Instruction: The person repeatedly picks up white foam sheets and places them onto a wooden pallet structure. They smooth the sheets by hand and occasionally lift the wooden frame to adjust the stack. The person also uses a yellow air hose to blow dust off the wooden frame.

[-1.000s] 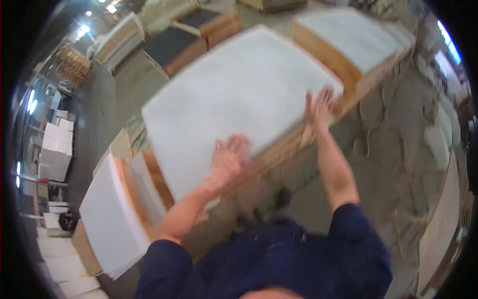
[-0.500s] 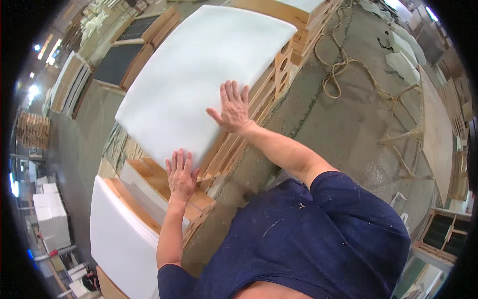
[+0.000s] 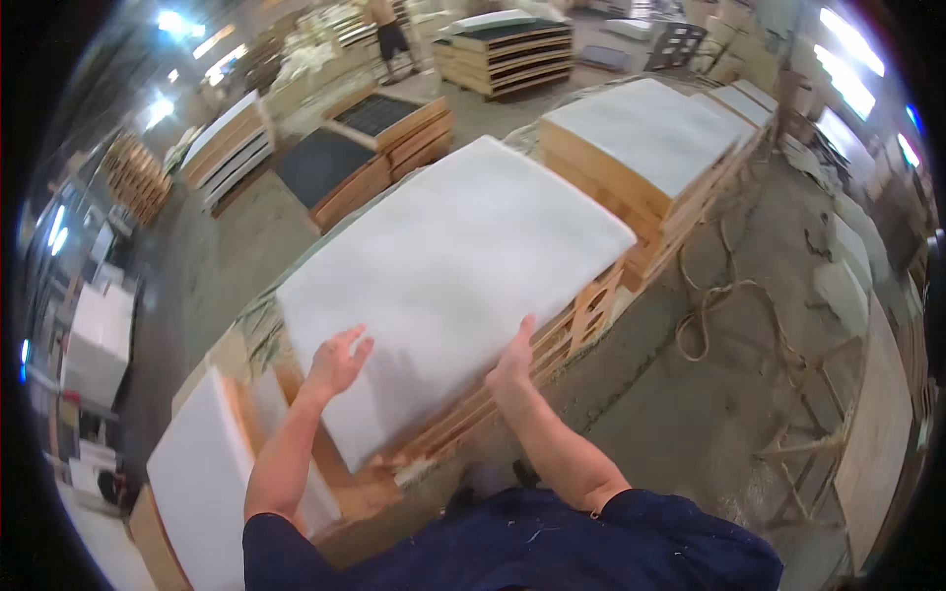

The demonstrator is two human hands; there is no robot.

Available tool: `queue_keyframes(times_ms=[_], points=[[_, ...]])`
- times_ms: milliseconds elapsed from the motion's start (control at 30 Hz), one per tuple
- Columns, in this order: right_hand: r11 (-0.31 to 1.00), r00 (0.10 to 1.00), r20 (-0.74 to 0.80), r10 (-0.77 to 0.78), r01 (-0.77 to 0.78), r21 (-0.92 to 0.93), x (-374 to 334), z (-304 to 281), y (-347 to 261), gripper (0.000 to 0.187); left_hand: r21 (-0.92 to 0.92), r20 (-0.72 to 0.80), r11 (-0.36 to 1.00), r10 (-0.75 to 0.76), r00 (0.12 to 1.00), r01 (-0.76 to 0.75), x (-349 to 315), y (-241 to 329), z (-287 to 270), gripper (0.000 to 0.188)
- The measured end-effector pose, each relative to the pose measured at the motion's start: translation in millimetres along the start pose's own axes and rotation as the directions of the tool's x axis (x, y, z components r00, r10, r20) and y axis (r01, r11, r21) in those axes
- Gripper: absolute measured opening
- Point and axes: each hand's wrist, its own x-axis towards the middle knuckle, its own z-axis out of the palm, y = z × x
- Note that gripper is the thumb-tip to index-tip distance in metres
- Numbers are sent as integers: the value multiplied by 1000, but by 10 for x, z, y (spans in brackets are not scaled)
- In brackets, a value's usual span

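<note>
A large white foam-like sheet (image 3: pixel 463 266) covers the top of a long wooden frame (image 3: pixel 591 300) that has round cut-outs in its side. My left hand (image 3: pixel 338 364) is over the sheet's left edge, fingers loosely bent and apart; whether it touches the sheet, I cannot tell. Along the near right edge, my right hand (image 3: pixel 510 366) is turned with its fingers stretched forward and nothing in them. Both hands are a little blurred, and a shadow falls on the white surface between them.
Beyond the sheet stands another white-topped wooden frame (image 3: pixel 650 138); a white panel (image 3: pixel 202 473) lies to my near left. Dark-topped wooden frames (image 3: pixel 335 167) stand at the far left. A rope (image 3: pixel 709 305) trails over the floor at right, near a leaning board (image 3: pixel 877 433). A person (image 3: pixel 389 39) stands far back.
Both hands have come off their flat, spread position on the sheet and moved toward its left and right edges. My view has tilted up, showing more of the far workshop.
</note>
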Motion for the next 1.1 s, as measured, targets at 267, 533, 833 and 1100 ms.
queue_keyframes(times_ms=[267, 533, 833, 1100], points=[[996, 876, -481, -46, 5, -86, 473, 93, 205, 103, 51, -150, 998, 40, 988, -33, 2647, -1613, 581, 62], [998, 856, -516, -20, -16, -66, 49, 348, -20, 94, 105, 64, 987, -133, 989, 126, 3528, -1869, 832, 78], [999, 938, -345, -38, 31, -24, 31, 271, 84, 88, 35, -165, 989, -139, 976, 147, 3431, -1923, 290, 77], [997, 993, -107, -41, 34, -68, -612, 33, -431, 88, 160, -301, 986, -4, 954, 55, 2228, 131, -1558, 62]])
